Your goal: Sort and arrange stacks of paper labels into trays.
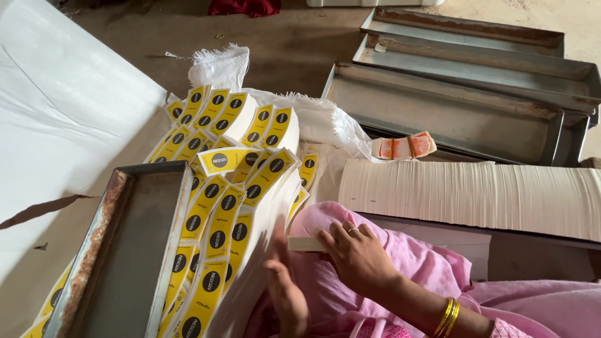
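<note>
Beside empty metal tray [125,250], yellow paper blanks [216,225], hands [325,269] on them

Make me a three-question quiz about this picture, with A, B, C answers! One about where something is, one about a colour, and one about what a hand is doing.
1. Where is the rusty metal tray?
A. Left of the yellow printed sheets
B. On the person's lap
C. On top of the white paper stack

2. What colour are the bangles?
A. Blue
B. Gold
C. Black

3. What is the right hand doing?
A. Lifting a tray
B. Hanging in the air
C. Holding a small bundle of white sheets

Answers: 1 A, the tray sits beside the sheets at lower left. 2 B, they shine gold on the wrist. 3 C, its fingers wrap the bundle's end.
</note>
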